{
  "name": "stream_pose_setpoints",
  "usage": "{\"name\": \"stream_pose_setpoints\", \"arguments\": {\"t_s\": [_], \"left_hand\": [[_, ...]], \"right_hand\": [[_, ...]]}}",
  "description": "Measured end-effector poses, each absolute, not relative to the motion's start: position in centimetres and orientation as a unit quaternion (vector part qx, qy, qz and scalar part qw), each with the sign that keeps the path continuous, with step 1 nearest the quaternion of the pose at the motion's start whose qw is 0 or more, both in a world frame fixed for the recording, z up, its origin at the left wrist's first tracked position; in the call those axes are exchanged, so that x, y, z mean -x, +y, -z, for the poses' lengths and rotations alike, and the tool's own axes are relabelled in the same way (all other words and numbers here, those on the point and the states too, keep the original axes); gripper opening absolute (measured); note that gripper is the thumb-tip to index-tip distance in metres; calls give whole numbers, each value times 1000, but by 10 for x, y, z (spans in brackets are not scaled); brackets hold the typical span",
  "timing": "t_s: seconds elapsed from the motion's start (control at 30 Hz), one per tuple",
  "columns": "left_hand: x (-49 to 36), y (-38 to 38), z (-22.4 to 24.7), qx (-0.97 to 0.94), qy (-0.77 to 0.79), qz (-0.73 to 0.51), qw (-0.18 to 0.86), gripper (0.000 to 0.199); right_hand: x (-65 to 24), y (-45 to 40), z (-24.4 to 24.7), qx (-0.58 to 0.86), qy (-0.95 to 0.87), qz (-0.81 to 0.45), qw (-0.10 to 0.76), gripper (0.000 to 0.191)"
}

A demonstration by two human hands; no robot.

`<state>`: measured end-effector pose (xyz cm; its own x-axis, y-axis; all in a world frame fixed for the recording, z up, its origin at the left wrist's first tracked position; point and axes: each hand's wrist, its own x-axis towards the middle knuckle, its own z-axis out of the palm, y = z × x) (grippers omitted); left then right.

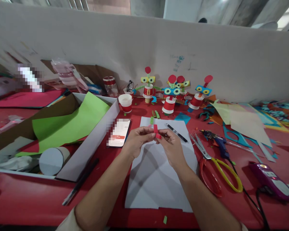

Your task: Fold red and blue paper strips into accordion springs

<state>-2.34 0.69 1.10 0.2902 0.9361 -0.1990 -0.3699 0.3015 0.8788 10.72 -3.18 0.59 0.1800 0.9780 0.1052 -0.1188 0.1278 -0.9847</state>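
Between my fingertips is a folded red paper strip (155, 129), held above a white sheet (156, 173). My left hand (139, 139) pinches it from the left, and my right hand (170, 141) grips its other side. Just behind the strip a green accordion-folded paper piece (151, 120) shows; whether it touches the strip I cannot tell. On the sheet's right side lies a black pen (177, 132). Several paper-cup figures (169, 104) with red discs and yellow or blue eye pieces stand beyond the sheet.
Scissors (210, 157) with red and yellow handles and a blue glue gun (220, 144) lie to the right, near a purple device (272, 181). A box (91, 136) of coloured paper, a phone (118, 133) and paper cups (125, 103) occupy the left side. Paper offcuts (250, 123) spread at right.
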Motion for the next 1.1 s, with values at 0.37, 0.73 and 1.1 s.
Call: {"name": "stream_pose_setpoints", "arguments": {"t_s": [0.37,0.73,1.1], "left_hand": [[15,2,-13,-343,342,-523,701,28],[9,-1,-9,-360,353,-542,673,26],[13,0,-12,-411,310,-488,705,13]], "right_hand": [[-107,-35,-9,489,-494,-402,596,21],[-105,-34,-8,464,-451,-425,633,8],[-109,-32,-6,492,-462,-419,607,10]]}}
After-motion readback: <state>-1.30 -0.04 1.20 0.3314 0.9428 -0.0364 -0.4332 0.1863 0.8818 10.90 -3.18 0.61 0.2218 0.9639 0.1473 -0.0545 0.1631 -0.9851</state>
